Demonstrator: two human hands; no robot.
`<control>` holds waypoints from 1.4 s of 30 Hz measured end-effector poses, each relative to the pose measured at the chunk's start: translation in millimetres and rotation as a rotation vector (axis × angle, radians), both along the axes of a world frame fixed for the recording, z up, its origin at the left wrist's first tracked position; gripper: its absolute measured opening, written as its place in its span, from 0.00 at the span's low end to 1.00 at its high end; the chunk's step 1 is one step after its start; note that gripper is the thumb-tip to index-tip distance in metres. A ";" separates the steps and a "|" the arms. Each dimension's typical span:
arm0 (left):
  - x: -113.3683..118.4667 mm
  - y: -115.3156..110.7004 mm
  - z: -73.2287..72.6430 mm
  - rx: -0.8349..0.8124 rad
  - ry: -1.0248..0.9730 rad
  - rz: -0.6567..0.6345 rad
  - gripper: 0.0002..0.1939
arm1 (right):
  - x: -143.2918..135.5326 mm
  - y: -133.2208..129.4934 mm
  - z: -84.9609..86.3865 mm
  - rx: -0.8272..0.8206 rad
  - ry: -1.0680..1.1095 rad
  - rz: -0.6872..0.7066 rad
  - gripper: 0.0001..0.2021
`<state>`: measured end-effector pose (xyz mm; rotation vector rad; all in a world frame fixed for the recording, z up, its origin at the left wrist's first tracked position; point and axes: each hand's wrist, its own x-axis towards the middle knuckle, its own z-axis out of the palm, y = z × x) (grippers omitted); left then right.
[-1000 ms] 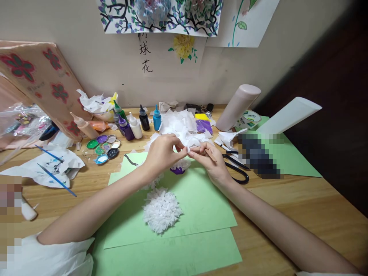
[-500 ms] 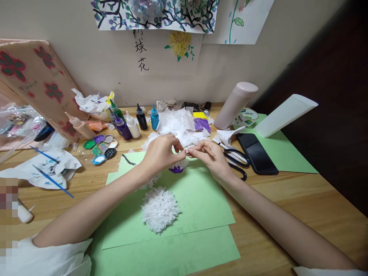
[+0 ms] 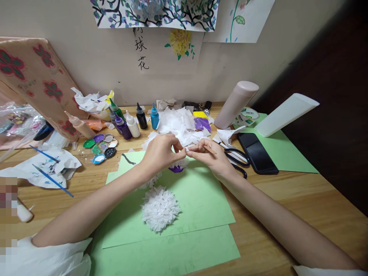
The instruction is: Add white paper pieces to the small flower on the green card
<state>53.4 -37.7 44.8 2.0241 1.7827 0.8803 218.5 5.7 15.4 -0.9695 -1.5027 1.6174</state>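
Note:
Over the green paper point(image 3: 201, 203), my two hands meet at the fingertips. Thumb and finger of my left hand point(image 3: 161, 153) are pinched at a tiny white scrap, probably tissue paper, mostly hidden by the fingers. My right hand point(image 3: 214, 159) is closed around a thin wooden stick point(image 3: 210, 149), its thumb tip by the same scrap. Nearer to me on the green sheet lies a fluffy white tissue-paper flower point(image 3: 161, 209). Behind it, partly covered by my left arm, is another white tuft point(image 3: 152, 181). Below my fingertips shows a purple patch point(image 3: 176, 169) with white tufts around it.
A pile of white tissue pieces point(image 3: 179, 122) lies behind my hands. Paint bottles point(image 3: 123, 128) and a paint palette point(image 3: 100, 147) stand left, with paintbrushes point(image 3: 53, 181) on stained tissue. To the right are black-handled scissors point(image 3: 237, 157), a phone point(image 3: 257, 153) and two tall bottles point(image 3: 235, 105).
My right fingers have shifted slightly, the thumb straighter at the left fingertips. My left hand keeps its pinch, and the things on the table stay put.

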 end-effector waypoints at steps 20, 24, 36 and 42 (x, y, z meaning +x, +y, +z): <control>0.9 -0.5 1.7 0.002 -0.007 -0.011 0.06 | -0.6 -2.2 4.9 -0.053 0.077 0.012 0.21; 1.7 -1.1 3.3 -0.009 -0.007 -0.016 0.06 | -0.9 -2.6 5.6 -0.029 0.058 0.006 0.21; 6.6 -7.4 6.2 0.067 0.111 -0.063 0.09 | 2.8 2.2 3.1 0.066 0.033 -0.016 0.18; 4.4 -5.7 7.0 0.067 0.127 -0.021 0.09 | 3.5 1.1 7.0 0.127 -0.056 -0.042 0.17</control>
